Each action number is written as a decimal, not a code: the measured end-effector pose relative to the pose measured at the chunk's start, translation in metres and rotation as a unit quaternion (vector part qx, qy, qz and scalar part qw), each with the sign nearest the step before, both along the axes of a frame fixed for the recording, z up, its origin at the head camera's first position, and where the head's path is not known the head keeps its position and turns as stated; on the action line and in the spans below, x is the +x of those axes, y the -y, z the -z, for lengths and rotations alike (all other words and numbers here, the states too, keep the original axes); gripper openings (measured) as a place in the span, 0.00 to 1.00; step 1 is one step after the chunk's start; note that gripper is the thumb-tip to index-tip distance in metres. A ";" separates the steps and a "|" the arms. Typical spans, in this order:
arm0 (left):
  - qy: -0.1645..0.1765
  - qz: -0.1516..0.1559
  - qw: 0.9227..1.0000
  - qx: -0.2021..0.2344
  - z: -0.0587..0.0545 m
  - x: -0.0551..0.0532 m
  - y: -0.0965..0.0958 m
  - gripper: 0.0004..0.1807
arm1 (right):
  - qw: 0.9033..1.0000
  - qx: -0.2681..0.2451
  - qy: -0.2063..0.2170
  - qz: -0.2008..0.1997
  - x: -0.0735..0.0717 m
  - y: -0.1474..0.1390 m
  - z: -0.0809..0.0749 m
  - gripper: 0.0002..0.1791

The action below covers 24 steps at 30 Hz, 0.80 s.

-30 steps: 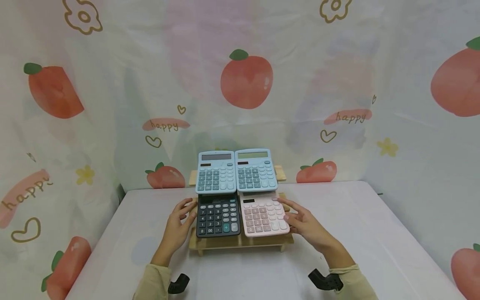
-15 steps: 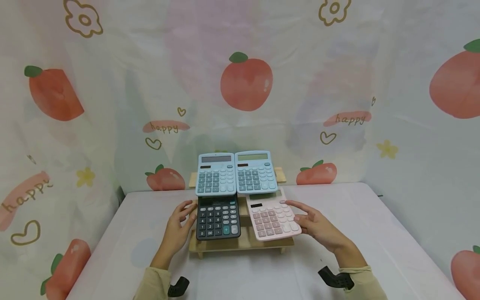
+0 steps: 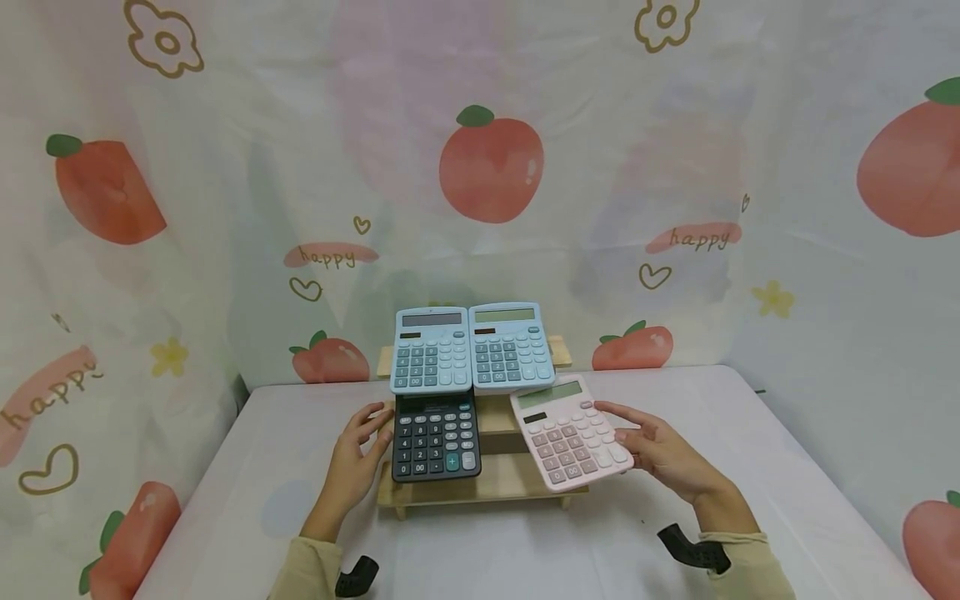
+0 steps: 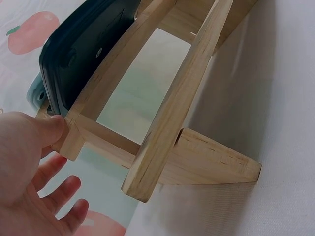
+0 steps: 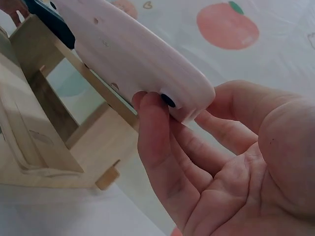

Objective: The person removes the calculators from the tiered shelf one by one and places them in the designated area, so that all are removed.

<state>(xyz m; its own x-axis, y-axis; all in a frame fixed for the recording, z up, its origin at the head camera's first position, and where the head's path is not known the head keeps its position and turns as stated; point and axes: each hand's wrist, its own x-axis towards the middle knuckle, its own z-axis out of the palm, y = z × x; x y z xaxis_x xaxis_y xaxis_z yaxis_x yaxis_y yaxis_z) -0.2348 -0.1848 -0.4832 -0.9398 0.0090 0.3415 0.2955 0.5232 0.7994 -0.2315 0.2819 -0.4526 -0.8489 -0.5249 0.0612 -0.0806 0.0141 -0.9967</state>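
My right hand (image 3: 667, 450) pinches a pale pink calculator (image 3: 570, 433) by its right edge. The calculator tilts, its upper end near the blue calculators. In the right wrist view its pale back (image 5: 128, 54) shows, with the fingers (image 5: 157, 132) curled beneath it. My left hand (image 3: 352, 458) is at the left end of the wooden rack (image 3: 480, 492). There the thumb (image 4: 53, 129) and a finger grip the rack's end, close to a black calculator (image 3: 437, 437). That calculator leans on the rack's lower tier. Two light blue calculators (image 3: 431, 350) stand side by side on the tier above.
A white-covered table (image 3: 465, 567) bears the rack. Behind it hangs a cloth backdrop (image 3: 480, 267) printed with fruit, hearts and the word "happy". Bare wooden slats (image 3: 504, 467) show right of the black calculator.
My right hand has drawn the pink calculator from beside the black one toward the right and tilted it. My left hand and the other calculators stay in place.
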 end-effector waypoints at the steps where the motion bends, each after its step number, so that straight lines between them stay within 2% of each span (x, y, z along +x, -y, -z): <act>1: -0.001 0.000 1.000 0.000 0.000 0.000 0.000 0.21 | 1.000 -0.003 -0.001 0.000 0.000 -0.002 0.000 0.29; 12: -0.007 0.001 1.000 0.003 0.003 0.001 0.000 0.21 | 0.999 -0.022 -0.013 -0.021 -0.002 -0.030 0.012 0.29; 17: -0.010 0.002 1.000 0.000 0.004 0.000 0.000 0.21 | 1.000 -0.025 -0.015 -0.011 -0.003 -0.041 0.017 0.28; 24: -0.011 0.000 1.000 0.003 0.003 0.000 0.001 0.21 | 0.997 -0.074 0.013 -0.013 -0.007 -0.051 0.022 0.28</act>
<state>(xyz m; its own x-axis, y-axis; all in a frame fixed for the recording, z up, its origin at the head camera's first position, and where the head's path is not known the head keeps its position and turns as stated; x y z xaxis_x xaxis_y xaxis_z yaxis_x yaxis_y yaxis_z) -0.2350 -0.1854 -0.4866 -0.9318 0.0061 0.3628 0.3131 0.5189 0.7954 -0.2381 0.3329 -0.4748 -0.8376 -0.5335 0.1178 -0.0530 -0.1353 -0.9894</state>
